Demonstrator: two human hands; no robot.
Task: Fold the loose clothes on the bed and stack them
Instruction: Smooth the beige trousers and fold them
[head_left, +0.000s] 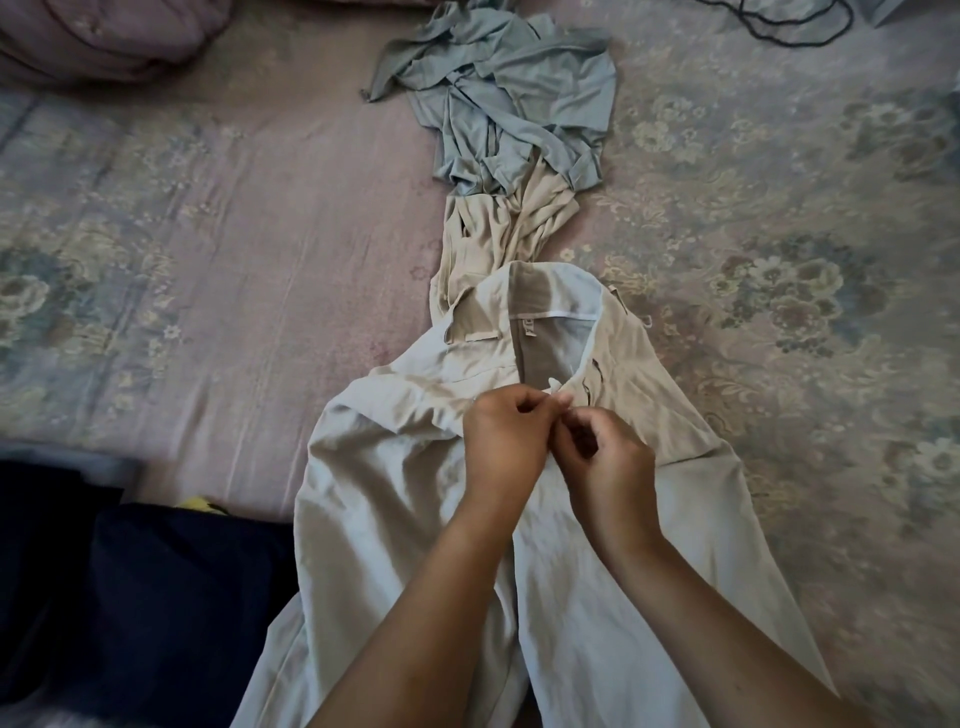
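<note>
Both hands met at the waistband of the pale beige trousers (415, 519), which lay spread at the near edge of the bed (234, 218): the left hand (506, 441) and right hand (605, 457) each pinched the fly, apparently fastening it. Beyond, a crumpled beige garment (498, 228) and grey-blue garment (509, 93) waited toward the far edge. Folding seemed barely begun; next, probably, smoothing the legs together.
</note>
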